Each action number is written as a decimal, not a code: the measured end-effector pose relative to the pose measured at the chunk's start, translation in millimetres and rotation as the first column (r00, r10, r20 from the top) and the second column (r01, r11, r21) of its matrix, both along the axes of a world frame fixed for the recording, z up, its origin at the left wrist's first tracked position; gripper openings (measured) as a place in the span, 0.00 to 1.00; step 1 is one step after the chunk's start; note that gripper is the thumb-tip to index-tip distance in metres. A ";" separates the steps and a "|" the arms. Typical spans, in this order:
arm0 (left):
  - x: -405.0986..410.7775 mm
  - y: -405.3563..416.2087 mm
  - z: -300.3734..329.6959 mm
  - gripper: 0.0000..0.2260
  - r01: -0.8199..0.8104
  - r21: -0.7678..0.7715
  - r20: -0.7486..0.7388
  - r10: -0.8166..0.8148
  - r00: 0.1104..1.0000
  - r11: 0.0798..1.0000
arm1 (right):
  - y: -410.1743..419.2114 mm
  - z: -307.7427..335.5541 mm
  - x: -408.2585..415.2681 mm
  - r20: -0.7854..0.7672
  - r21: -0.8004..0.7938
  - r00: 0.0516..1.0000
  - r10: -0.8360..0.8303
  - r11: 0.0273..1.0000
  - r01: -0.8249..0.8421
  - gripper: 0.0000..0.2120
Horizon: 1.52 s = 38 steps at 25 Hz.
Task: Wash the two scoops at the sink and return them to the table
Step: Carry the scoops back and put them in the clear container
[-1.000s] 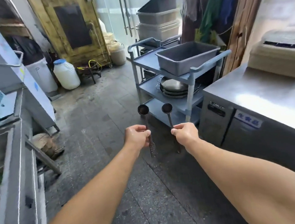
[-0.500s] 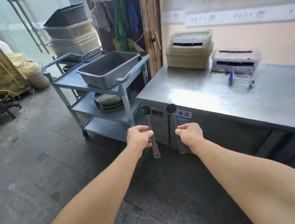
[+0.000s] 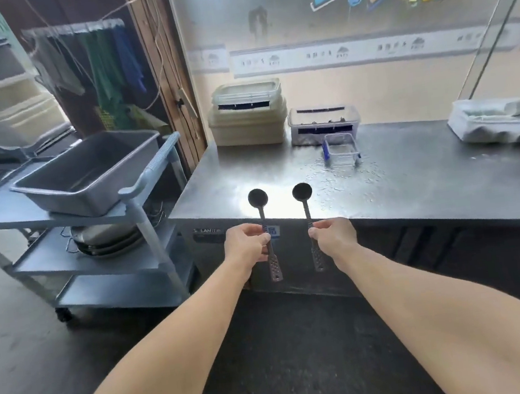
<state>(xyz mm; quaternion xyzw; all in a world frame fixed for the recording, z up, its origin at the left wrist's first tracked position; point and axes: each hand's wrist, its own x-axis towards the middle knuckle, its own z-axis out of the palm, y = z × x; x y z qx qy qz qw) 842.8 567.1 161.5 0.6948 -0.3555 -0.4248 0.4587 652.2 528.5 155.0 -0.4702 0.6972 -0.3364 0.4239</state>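
A person's left hand (image 3: 247,243) pinches the handle of one long-handled scoop (image 3: 264,225) between thumb and curled fingers, while the right hand (image 3: 334,236) grips a second scoop (image 3: 307,217) the same way. Both scoops stand nearly upright and side by side, apart from each other, their dark round bowls rising above the knuckles and their perforated handle ends hanging below the fists. The bowls appear against the front edge of a stainless steel table (image 3: 413,186), whose top glistens with water droplets; neither scoop touches it. Both bare forearms stretch forward from the lower frame. Farther back on the tabletop stand a small clear container with a blue rim (image 3: 341,152), a lidded clear box (image 3: 324,123) and a stack of pale plastic tubs (image 3: 248,117) against the wall. A white-lined tray (image 3: 500,124) sits at the table's right end. To the left, a grey utility cart (image 3: 143,210) carries a grey bus tub (image 3: 87,174) on its top shelf, with metal pans below.
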 end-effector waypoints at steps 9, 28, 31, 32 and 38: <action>-6.3 -99.0 -0.5 0.08 0.143 -0.012 -0.007 -0.143 0.990 0.990 | -57.1 -2.5 -34.0 0.039 -0.003 0.984 -0.174 0.985 0.174 0.11; -162.9 -314.2 -4.8 0.08 0.228 -0.020 -0.076 -0.228 0.971 0.974 | -289.2 -4.9 -187.2 0.121 -0.042 0.964 -0.235 0.970 0.241 0.05; -171.2 -338.8 -10.8 0.07 0.222 0.003 -0.068 -0.222 0.973 0.975 | -318.7 -10.6 -202.2 0.126 -0.031 0.964 -0.235 0.970 0.241 0.07; -172.7 -348.7 -12.4 0.07 0.214 0.009 -0.069 -0.213 0.975 0.977 | -328.8 -13.2 -206.0 0.123 -0.023 0.964 -0.237 0.970 0.242 0.07; -181.8 -431.3 -20.4 0.06 0.229 0.018 -0.083 -0.226 0.970 0.973 | -404.5 -29.5 -218.9 0.117 0.006 0.956 -0.267 0.963 0.268 0.06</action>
